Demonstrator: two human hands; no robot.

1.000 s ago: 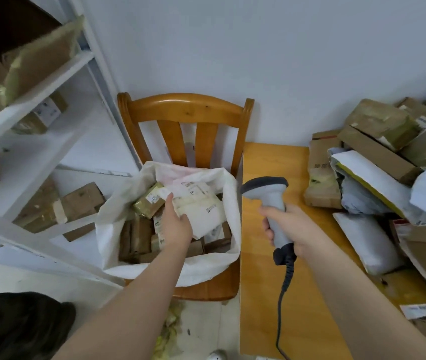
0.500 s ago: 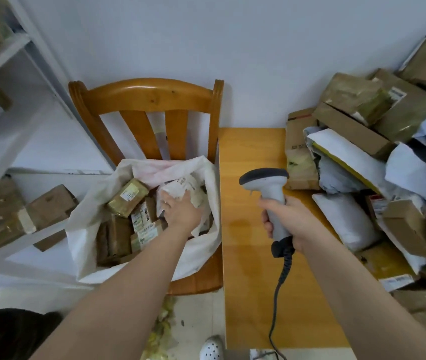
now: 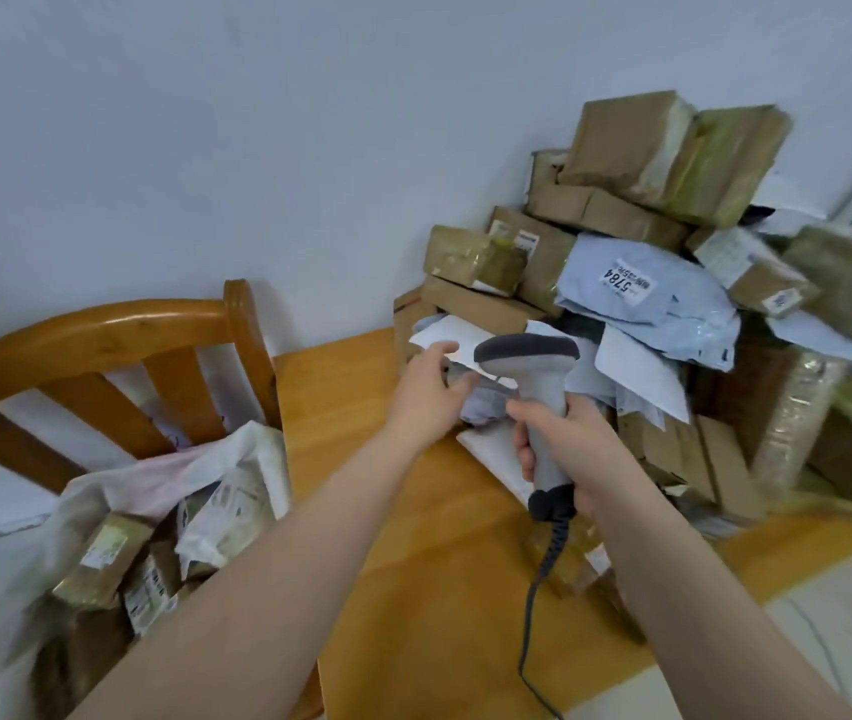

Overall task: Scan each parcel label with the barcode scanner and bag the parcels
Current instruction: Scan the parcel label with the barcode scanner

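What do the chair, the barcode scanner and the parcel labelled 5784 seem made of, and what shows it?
Chair: varnished wood; grain and glossy sheen.
Barcode scanner: probably moulded plastic, matte grey, darker head.
Parcel labelled 5784: likely thin plastic film, pale blue, creased and faintly shiny.

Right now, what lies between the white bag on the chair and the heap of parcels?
Head view: bare wooden table separates the bag from the parcel heap, with the left forearm stretched across it.
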